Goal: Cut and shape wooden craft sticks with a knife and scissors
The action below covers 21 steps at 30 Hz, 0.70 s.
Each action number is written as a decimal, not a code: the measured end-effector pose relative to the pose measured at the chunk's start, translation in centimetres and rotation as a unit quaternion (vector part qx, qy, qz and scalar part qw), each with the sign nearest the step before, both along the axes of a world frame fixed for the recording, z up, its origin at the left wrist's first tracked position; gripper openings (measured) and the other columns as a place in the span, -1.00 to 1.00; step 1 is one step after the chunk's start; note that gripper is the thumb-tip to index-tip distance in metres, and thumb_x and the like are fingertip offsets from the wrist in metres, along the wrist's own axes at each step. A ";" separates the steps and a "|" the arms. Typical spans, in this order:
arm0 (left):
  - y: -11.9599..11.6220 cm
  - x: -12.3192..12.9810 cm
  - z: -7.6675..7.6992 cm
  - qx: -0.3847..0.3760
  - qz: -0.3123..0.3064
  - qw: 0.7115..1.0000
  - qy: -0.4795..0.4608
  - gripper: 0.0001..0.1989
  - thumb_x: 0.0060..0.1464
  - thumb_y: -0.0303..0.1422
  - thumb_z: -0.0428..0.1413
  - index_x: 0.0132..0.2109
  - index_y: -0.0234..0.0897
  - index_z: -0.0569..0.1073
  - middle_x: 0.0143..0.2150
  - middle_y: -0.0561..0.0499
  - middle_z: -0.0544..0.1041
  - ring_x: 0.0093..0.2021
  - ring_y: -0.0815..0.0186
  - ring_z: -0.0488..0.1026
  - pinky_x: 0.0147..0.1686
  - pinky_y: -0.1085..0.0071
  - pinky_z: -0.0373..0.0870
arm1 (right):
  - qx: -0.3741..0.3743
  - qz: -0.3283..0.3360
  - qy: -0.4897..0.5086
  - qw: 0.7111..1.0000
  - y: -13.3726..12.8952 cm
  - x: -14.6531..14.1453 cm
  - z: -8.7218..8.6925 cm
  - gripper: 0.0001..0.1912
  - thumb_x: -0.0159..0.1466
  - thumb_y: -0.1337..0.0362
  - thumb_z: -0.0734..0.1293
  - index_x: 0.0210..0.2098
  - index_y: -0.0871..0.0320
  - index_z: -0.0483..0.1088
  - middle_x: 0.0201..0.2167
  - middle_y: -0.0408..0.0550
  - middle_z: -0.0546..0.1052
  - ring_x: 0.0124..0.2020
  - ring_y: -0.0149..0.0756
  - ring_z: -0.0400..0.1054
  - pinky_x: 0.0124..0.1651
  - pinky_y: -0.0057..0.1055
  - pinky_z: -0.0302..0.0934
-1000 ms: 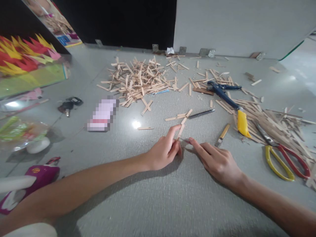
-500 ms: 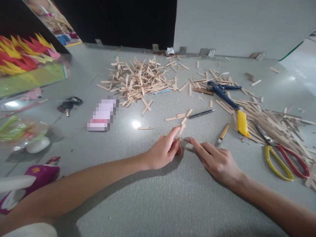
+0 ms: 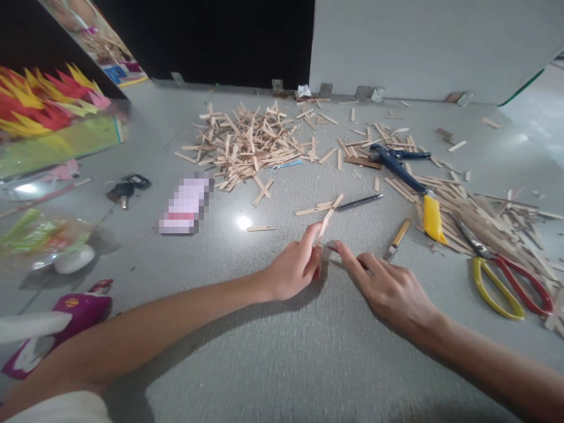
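Observation:
My left hand (image 3: 297,264) is closed, pinching a wooden craft stick (image 3: 325,224) that points up and away between thumb and fingers. My right hand (image 3: 392,285) is closed on a thin blade-like tool (image 3: 332,249), the index finger stretched along it. Most of that tool is hidden under the fingers; its tip lies close to the left fingertips and the stick's lower end. Just beyond the hands, other craft sticks (image 3: 311,210) lie beside a dark pen (image 3: 361,202). A short chisel-like tool with a wooden handle (image 3: 399,236) rests near my right hand.
A heap of craft sticks (image 3: 251,141) lies at the back. On the right are a blue and yellow cutter (image 3: 403,170), scissors (image 3: 496,270) and more sticks (image 3: 480,217). At left are a blurred-out phone (image 3: 185,205), keys (image 3: 126,191) and a purple glue gun (image 3: 81,308).
The right hand and its tool have shifted very slightly left and up. My left hand keeps its hold on the craft stick, tilting it a little.

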<state>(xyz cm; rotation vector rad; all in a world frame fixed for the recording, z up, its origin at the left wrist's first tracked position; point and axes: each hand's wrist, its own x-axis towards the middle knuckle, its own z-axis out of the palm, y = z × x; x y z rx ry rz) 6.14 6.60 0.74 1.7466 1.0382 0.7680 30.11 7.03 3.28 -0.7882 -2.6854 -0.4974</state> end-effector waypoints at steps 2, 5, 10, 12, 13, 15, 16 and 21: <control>0.0 -0.1 0.0 -0.004 -0.009 1.000 -0.005 -0.50 0.48 -0.37 -0.11 0.46 -0.32 0.03 -0.48 0.17 0.44 -0.51 0.34 0.41 -0.41 0.44 0.32 | 0.009 -0.014 -0.007 1.000 -0.4 -0.3 0.3 -0.12 0.40 0.64 0.07 0.64 0.33 -0.30 -0.47 -0.17 0.47 -0.64 -0.36 0.26 -0.61 -0.41 0.20; 0.0 -0.2 0.0 -0.002 -0.012 1.000 -0.014 -0.52 0.49 -0.35 -0.11 0.45 -0.30 0.03 -0.48 0.18 0.44 -0.51 0.33 0.40 -0.40 0.42 0.32 | 0.010 -0.023 0.000 1.000 -0.7 -0.5 0.4 -0.08 0.37 0.66 0.09 0.64 0.31 -0.30 -0.49 -0.20 0.45 -0.65 -0.37 0.23 -0.63 -0.41 0.16; -0.1 -0.1 -0.1 -0.003 -0.004 1.000 -0.026 -0.54 0.53 -0.32 -0.16 0.45 -0.30 0.03 -0.49 0.18 0.44 -0.51 0.34 0.40 -0.39 0.42 0.33 | 0.023 -0.009 0.018 1.000 -0.4 -0.6 -0.2 -0.14 0.43 0.65 0.11 0.64 0.34 -0.27 -0.49 -0.20 0.43 -0.63 -0.39 0.25 -0.62 -0.44 0.16; -0.1 -0.1 -0.1 -0.011 0.000 0.999 -0.032 -0.54 0.54 -0.33 -0.15 0.46 -0.30 0.03 -0.49 0.18 0.45 -0.53 0.34 0.39 -0.41 0.42 0.33 | 0.034 -0.006 0.015 0.999 -0.2 -0.6 -0.4 -0.17 0.47 0.63 0.09 0.64 0.34 -0.31 -0.50 -0.21 0.42 -0.63 -0.39 0.25 -0.60 -0.45 0.18; -0.2 -0.1 -0.1 -0.013 0.004 0.999 -0.034 -0.55 0.54 -0.33 -0.15 0.46 -0.30 0.04 -0.49 0.18 0.45 -0.53 0.35 0.38 -0.42 0.42 0.33 | 0.036 -0.004 0.015 0.999 -0.1 -0.6 -0.4 -0.17 0.48 0.63 0.08 0.64 0.34 -0.33 -0.51 -0.21 0.42 -0.63 -0.39 0.25 -0.60 -0.46 0.19; -0.2 0.0 -0.1 -0.016 0.009 0.999 -0.033 -0.55 0.54 -0.32 -0.14 0.46 -0.30 0.05 -0.50 0.18 0.45 -0.53 0.35 0.37 -0.42 0.43 0.33 | 0.035 -0.003 0.016 0.999 0.0 -0.6 -0.5 -0.17 0.49 0.63 0.07 0.64 0.34 -0.35 -0.52 -0.23 0.41 -0.63 -0.39 0.26 -0.61 -0.47 0.19; -0.1 0.0 -0.2 -0.017 0.011 0.999 -0.032 -0.55 0.55 -0.32 -0.14 0.46 -0.30 0.05 -0.50 0.18 0.45 -0.54 0.36 0.37 -0.42 0.43 0.33 | 0.032 -0.001 0.016 0.999 0.0 -0.6 -0.6 -0.17 0.48 0.63 0.07 0.64 0.34 -0.35 -0.52 -0.23 0.41 -0.63 -0.39 0.26 -0.61 -0.47 0.19; -0.1 -0.1 -0.3 -0.022 0.001 0.999 -0.038 -0.52 0.54 -0.33 -0.16 0.48 -0.33 0.01 -0.48 0.19 0.44 -0.53 0.37 0.36 -0.46 0.47 0.32 | 0.016 0.010 0.026 0.999 -0.1 -0.3 -0.8 -0.18 0.46 0.64 0.13 0.63 0.37 -0.23 -0.49 -0.22 0.41 -0.60 -0.42 0.27 -0.58 -0.50 0.18</control>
